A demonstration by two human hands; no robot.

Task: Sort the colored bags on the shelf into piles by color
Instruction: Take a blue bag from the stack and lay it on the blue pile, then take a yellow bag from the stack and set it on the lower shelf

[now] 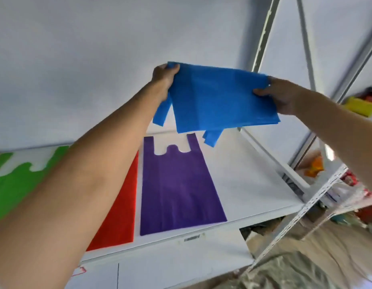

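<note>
Both hands up off the white shelf (243, 174), blue bag (220, 97) stretched between them in the air above the purple bag (176, 188). Left hand (163, 78) is pinched shut on the bag's far-left corner, right hand (279, 94) is pinched on the opposite edge, thumb on top and fingers under. The bag looks like thin nonwoven fabric: light, floppy, no stiffness; it sags in the middle and the handle straps dangle below. Two-corner hold is the right one, a single grip would let it fold and droop. Low slip risk, the fabric looks matte. On the shelf, left of the purple bag: red bag (120, 205), then green bag (16, 180), each flat and in its own lane. Bare shelf right of purple is probably where blue goes. Lay it flat, straps toward the back wall like the purple one.
</note>
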